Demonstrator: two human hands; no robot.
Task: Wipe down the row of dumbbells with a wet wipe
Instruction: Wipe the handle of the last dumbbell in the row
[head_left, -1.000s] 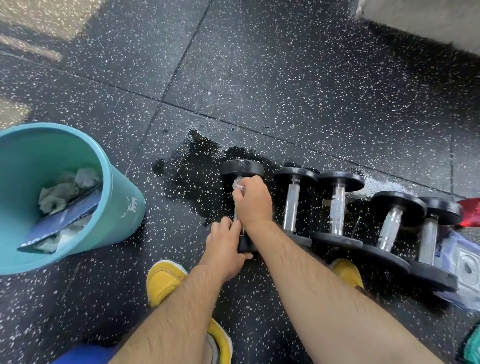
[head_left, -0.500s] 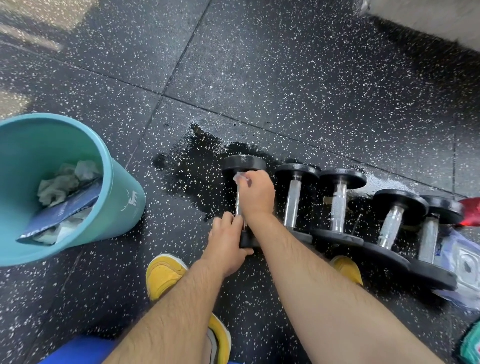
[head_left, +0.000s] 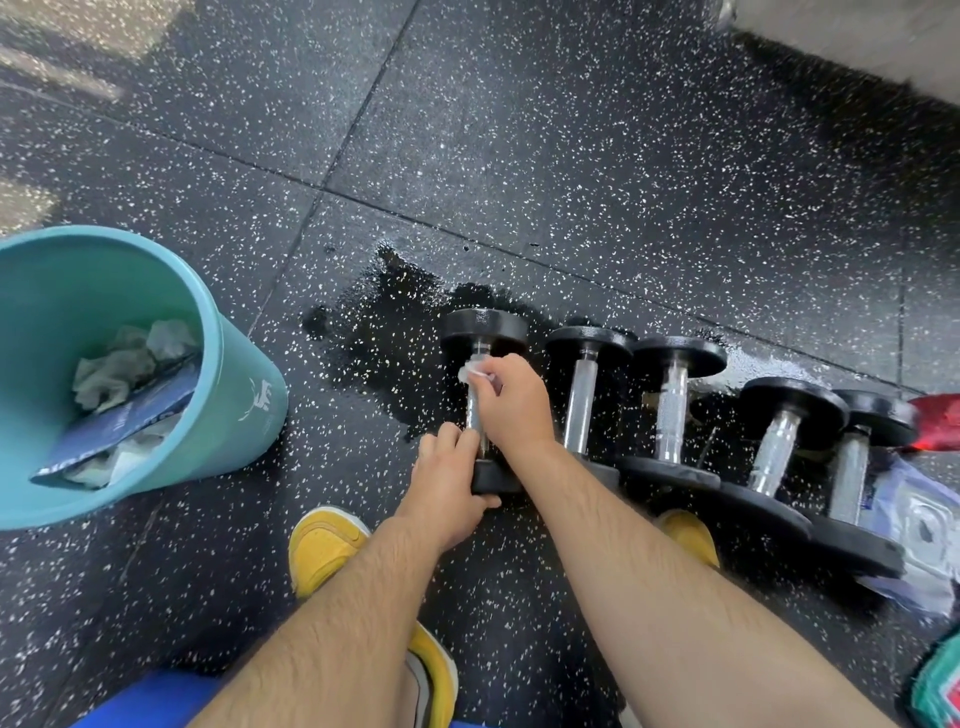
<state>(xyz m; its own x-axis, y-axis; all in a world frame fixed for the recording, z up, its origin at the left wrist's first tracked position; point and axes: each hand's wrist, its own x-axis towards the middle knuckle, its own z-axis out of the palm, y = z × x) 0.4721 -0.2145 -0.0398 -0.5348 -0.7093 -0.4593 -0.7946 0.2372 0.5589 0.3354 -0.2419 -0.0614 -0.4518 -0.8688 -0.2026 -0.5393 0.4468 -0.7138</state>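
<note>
Leftmost, a dumbbell (head_left: 483, 332) has its near end gripped by the left hand (head_left: 447, 478); the right hand (head_left: 511, 402) clasps a wet wipe (head_left: 471, 372) round its handle.

Five dumbbells lie in the row: the leftmost dumbbell (head_left: 483, 330), the second dumbbell (head_left: 579, 405), the third dumbbell (head_left: 670, 410), the fourth dumbbell (head_left: 774, 452) and the fifth dumbbell (head_left: 849, 478). Two hands show, the left hand (head_left: 447, 478) and the right hand (head_left: 511, 400), and one white wipe (head_left: 472, 371). There is one teal bin (head_left: 244, 415); in it are one flat blue packet (head_left: 124, 421) and crumpled used wipes (head_left: 119, 369), too bunched to count. Two yellow shoes show, the left shoe (head_left: 324, 545) and the right shoe (head_left: 685, 535). At the right edge are one wipe pack (head_left: 924, 525) and one red thing (head_left: 937, 421).
</note>
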